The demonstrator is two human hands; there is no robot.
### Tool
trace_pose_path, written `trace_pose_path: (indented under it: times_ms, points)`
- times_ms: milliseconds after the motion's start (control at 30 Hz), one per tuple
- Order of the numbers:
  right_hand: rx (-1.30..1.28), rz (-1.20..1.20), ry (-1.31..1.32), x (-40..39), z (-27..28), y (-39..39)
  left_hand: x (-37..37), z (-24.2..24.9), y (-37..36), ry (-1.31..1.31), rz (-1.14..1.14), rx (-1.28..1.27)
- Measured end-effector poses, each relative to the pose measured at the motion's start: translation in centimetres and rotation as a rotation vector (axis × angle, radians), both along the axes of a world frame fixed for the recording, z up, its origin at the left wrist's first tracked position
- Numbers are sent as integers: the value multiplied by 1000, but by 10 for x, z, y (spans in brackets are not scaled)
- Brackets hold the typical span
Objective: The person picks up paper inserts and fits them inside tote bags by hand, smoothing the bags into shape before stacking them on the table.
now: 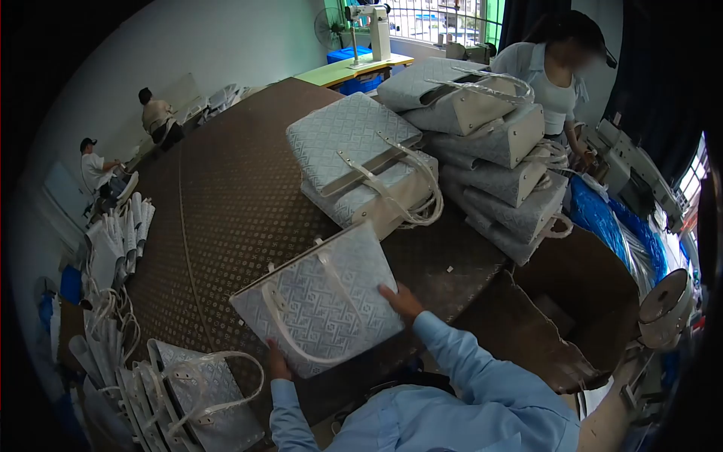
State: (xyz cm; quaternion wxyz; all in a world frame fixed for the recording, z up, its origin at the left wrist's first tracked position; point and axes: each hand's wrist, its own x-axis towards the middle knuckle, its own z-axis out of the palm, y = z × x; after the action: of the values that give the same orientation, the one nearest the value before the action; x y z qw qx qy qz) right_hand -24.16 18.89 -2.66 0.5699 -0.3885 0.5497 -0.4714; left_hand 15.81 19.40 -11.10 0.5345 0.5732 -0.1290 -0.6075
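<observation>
A light grey patterned tote bag (pixel 354 282) is tilted in front of me over the near side of the table, its two pale handles hanging across the front face. My left hand (pixel 279 363) is closed on its lower left edge. At the opposite side edge, my right hand (pixel 403 303) grips the bag with the thumb on the front face; the other fingers are partly hidden. Just beyond it, two similar bags (pixel 350 139) lie on top of each other, the near one almost touching the held bag. Several more handbags (pixel 215 388) stand at the lower left.
A tall pile of bags (pixel 489 143) rises on the right of the brown patterned table (pixel 233 181). An open cardboard box (pixel 595 286) stands at the near right. A person (pixel 553 83) works behind the pile, near sewing machines. Rolled grey pieces (pixel 124 233) line the left edge.
</observation>
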Motion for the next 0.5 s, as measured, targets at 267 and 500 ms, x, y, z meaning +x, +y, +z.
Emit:
trace_pose_path:
  times_ms: [267,500]
  points:
    - [231,309,89,-50,6,36,-35,18,86,-13,-488,92]
    - [55,158,133,-20,27,70,-11,-7,120,479,-402,4]
